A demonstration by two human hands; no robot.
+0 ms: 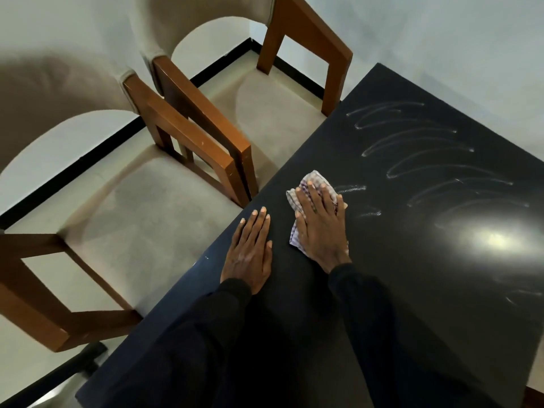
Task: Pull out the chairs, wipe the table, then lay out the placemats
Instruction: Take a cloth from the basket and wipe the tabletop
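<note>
Already both chairs look pulled out: the near chair (pixel 141 213) sits at about nine o'clock from the hands and the far chair (pixel 273 104) at about eleven, each with its seat clear of the table (pixel 412 290) edge. Wiping seems to be under way. Pale curved streaks (pixel 412 142) cover the top toward one and two o'clock, which suggests that part is done, while the stretch nearest the person shows few marks and probably remains. No placemats are in sight, so laying them out is not yet begun.

The cloth (pixel 313 179) is a small, crumpled, checked rag in pale purple and white, lying on the dark glossy top near its left edge. The right hand (pixel 319 228) presses it down with fingers spread flat, not gripping. The left hand (pixel 250 248) rests flat and empty on the table just beside it, at about eight o'clock from the cloth.
</note>
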